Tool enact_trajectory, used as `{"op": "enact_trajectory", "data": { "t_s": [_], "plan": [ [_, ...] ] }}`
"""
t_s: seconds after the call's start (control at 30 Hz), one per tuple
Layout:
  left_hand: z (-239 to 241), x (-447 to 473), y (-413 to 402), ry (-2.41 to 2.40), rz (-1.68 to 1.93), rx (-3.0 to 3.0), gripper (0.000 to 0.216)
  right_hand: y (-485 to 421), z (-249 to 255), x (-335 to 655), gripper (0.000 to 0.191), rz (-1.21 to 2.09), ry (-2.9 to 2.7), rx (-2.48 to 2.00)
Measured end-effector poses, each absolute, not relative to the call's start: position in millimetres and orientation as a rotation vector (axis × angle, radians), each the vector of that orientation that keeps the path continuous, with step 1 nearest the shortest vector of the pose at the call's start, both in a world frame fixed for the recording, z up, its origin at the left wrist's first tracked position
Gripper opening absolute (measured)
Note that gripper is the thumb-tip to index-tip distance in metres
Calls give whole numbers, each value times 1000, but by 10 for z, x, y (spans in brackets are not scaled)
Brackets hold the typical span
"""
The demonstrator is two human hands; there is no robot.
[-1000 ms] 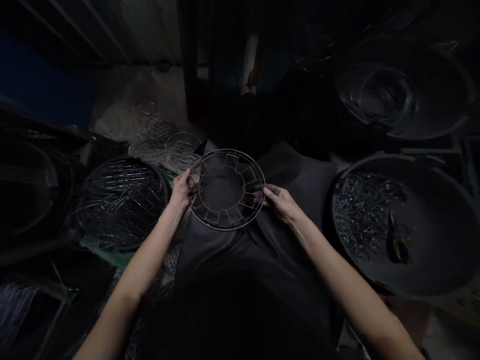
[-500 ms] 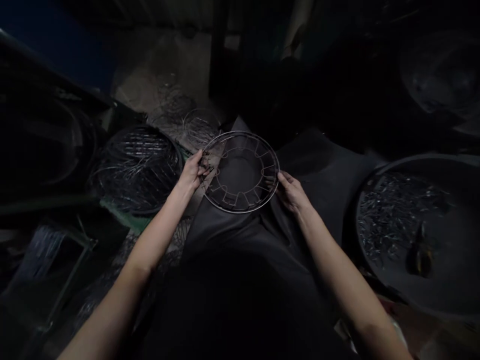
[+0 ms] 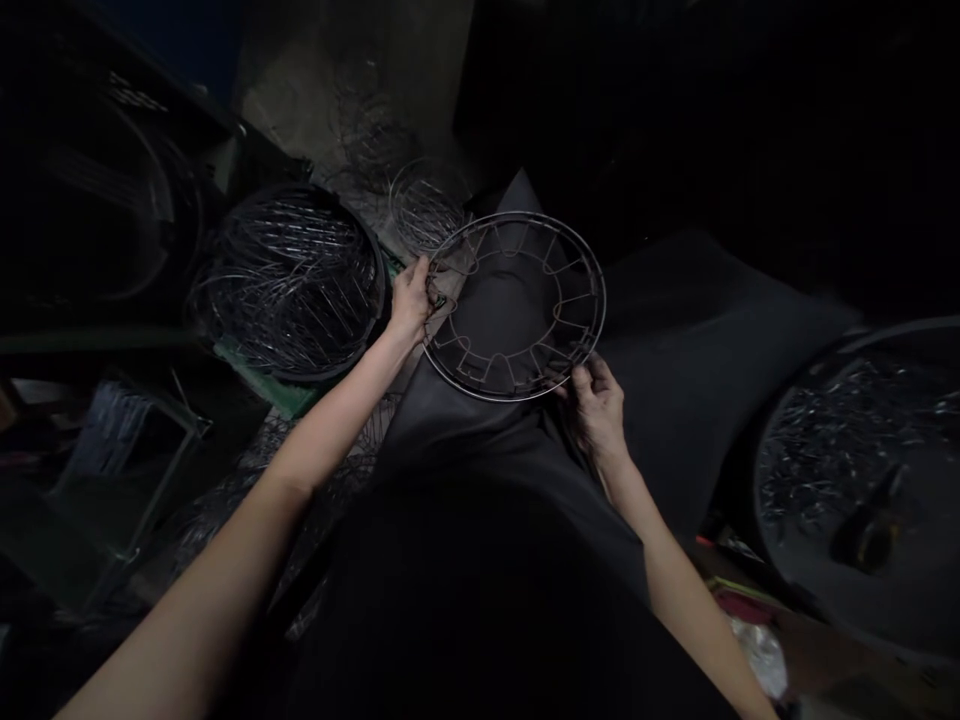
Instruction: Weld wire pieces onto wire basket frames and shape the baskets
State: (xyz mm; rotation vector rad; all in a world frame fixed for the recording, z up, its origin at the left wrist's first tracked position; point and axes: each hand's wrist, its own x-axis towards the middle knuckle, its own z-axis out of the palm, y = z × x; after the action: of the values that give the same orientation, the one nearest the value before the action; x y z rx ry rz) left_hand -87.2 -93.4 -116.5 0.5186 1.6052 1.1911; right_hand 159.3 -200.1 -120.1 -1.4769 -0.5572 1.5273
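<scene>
A round wire frame [image 3: 480,394], with an outer double ring and a looped, flower-like inner wire, is held up over my dark-clothed lap. My left hand [image 3: 411,298] closes on its left rim, fingers curled round the wire. At the lower right of the rim, my right hand [image 3: 598,398] pinches the ring between thumb and fingers; some of those fingertips are hidden. Through the middle of the frame the dark cloth [image 3: 502,310] shows.
Left of my hands, a black tub [image 3: 381,290] full of thin metal wires stands on something green. On the right, a large round basin [image 3: 769,440] holds many small dark metal pieces and pliers [image 3: 870,535]. Loose wire rings [image 3: 427,205] lie on the floor beyond.
My right hand has slid from the right side of the ring down to its lower right. My left hand keeps its hold on the left rim. The whole view has shifted.
</scene>
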Motion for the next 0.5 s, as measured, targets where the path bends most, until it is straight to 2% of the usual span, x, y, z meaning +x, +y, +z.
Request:
{"op": "enact_trajectory", "data": {
  "t_s": [0.13,0.33,0.5],
  "plan": [
    [-1221,-853,-950,1603,1225,535,36,-2082,-1193,1573,47,1527,-614,-1508],
    [-1281,-853,-989,1609,1233,494,37,-2209,-1146,1572,81,1624,-855,-1436],
    [-1404,-841,-951,1638,1268,520,35,-2235,-1209,1586,94,1689,-869,-1495]
  ]
}}
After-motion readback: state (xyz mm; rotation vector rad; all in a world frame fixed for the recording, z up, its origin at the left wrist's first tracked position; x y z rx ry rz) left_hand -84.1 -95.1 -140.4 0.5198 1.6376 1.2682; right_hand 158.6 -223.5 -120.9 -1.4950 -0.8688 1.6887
